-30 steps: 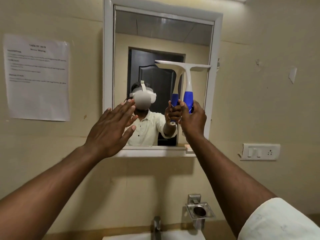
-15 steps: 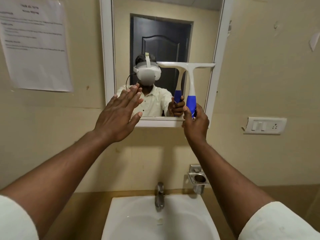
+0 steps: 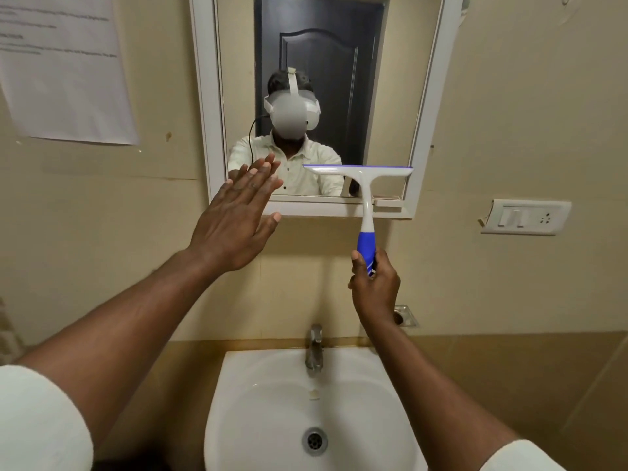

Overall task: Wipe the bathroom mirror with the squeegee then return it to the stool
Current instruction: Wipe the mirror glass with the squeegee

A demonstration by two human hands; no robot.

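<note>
1. Two bare hands are raised in front of the mirror (image 3: 401,79).
2. Right hand (image 3: 375,287) is wrapped around the blue grip of the squeegee (image 3: 365,188), below the mirror's lower right corner.
3. Squeegee blade lies level across the mirror's bottom right.
4. Left hand (image 3: 234,219) is flat, fingers spread and empty, at the mirror's lower left corner.
5. Sink (image 3: 238,402) sits beneath the mirror.

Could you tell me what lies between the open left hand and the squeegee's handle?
Only bare mirror frame and wall separate the left hand from the squeegee, in the head view.
</note>
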